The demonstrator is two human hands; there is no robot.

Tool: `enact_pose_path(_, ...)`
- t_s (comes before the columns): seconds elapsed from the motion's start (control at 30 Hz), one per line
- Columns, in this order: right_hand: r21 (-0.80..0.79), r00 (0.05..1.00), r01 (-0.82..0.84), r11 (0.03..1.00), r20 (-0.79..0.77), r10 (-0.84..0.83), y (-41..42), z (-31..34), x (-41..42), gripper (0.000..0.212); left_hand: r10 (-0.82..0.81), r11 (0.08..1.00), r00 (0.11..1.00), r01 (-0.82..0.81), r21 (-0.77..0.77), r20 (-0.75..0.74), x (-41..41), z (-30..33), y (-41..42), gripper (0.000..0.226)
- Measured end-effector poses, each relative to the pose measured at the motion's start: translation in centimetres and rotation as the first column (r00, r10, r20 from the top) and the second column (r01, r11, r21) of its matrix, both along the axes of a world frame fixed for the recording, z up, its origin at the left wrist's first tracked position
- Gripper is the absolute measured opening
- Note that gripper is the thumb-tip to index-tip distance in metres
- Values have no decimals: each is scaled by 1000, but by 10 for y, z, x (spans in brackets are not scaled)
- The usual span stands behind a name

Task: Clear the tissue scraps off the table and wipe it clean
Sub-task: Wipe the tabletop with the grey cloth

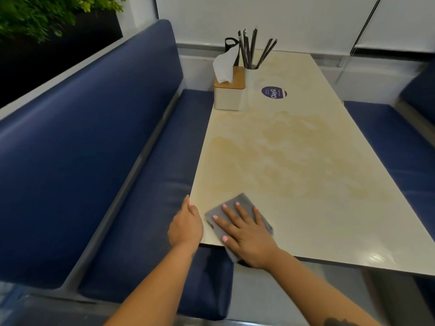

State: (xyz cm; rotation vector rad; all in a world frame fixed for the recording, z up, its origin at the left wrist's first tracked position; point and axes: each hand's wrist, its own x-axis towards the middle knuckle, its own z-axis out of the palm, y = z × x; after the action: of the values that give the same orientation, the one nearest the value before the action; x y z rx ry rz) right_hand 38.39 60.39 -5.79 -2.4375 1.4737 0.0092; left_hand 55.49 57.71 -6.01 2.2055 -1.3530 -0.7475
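Observation:
A folded grey cloth (244,202) lies on the near left corner of the cream marbled table (294,161). My right hand (244,234) presses flat on the cloth, fingers spread, and part of the cloth hangs over the near edge. My left hand (186,225) is cupped against the table's left edge just beside the cloth, fingers curled, and whatever may be inside it is hidden. No tissue scraps show on the tabletop.
At the far left of the table stand a white tissue box (229,95) with a wooden lid and a cup of black straws (251,74). A round purple sticker (273,92) lies beside them. Blue benches (94,149) flank both sides.

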Motion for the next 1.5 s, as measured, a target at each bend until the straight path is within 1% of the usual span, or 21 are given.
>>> enact_pose_path(0.03,3,1000,-2,1000,-19,2,0,0,-12,59,-1,1000,1000,1,-1,1,0,0,0,47)
enact_pose_path(0.1,3,996,57,998,-69,-57,-8,0,-26,59,0,1000,1000,0,2,-3,0,-1,0,47)
enact_pose_path(0.17,1,986,141,990,-87,-141,-23,-2,-17,64,3,1000,1000,-3,7,-2,1,0,0,47)
enact_pose_path(0.23,9,981,187,982,-55,-187,-34,-2,10,72,5,1000,1000,-5,7,-6,1,0,0,48)
enact_pose_path(0.27,8,983,181,983,-37,-181,-36,-2,24,74,4,1000,1000,-4,6,-9,0,0,0,48)
enact_pose_path(0.33,-5,994,104,995,-13,-104,-30,-1,43,70,17,1000,999,-17,8,-35,0,1,0,49)
enact_pose_path(0.4,-22,1000,13,1000,17,-13,-16,-1,37,60,28,1000,997,-28,1,-67,0,1,1,50)
enact_pose_path(0.47,-11,999,-35,999,42,35,-7,-2,15,52,29,999,997,-30,-14,-78,-1,2,2,51)
enact_pose_path(0.57,-13,999,40,999,-28,-40,-18,-2,-8,50,38,999,995,-40,-18,-92,-1,3,4,51)
enact_pose_path(0.67,22,987,158,987,-45,-157,-39,0,15,57,52,998,993,-55,-19,-105,0,5,3,52)
enact_pose_path(0.7,23,987,160,987,-36,-159,-43,1,29,63,54,998,992,-56,-18,-110,-1,5,3,52)
enact_pose_path(0.77,5,995,95,995,-15,-95,-39,1,52,72,59,998,990,-61,-11,-126,-1,6,3,51)
enact_pose_path(0.87,-20,999,-43,999,-1,43,-21,-1,49,59,51,999,992,-53,-12,-119,-1,5,3,51)
enact_pose_path(0.93,-9,997,-80,997,17,80,-14,1,29,60,42,999,992,-45,-18,-117,-1,5,3,53)
enact_pose_path(1.03,-10,999,9,1000,-35,-9,-22,1,7,59,34,999,995,-36,-22,-89,-1,5,4,55)
enact_pose_path(1.13,0,992,119,993,-39,-119,-42,0,29,67,36,999,996,-39,-31,-87,-1,6,4,54)
enact_pose_path(1.2,-4,994,106,994,-16,-106,-44,0,54,74,50,998,993,-53,-27,-106,-1,7,5,51)
enact_pose_path(1.27,-9,1000,27,1000,-11,-27,-33,-1,63,67,58,998,992,-62,-32,-116,-1,7,5,50)
enact_pose_path(1.37,-24,998,-63,998,19,63,-14,-3,39,56,56,996,991,-63,-56,-119,-1,5,7,51)
enact_pose_path(1.43,-22,1000,-28,999,8,28,-12,-3,18,56,58,995,990,-67,-72,-126,0,4,7,51)
enact_pose_path(1.5,-25,998,51,998,-35,-52,-22,-2,12,58,60,994,991,-71,-88,-124,-1,4,8,52)
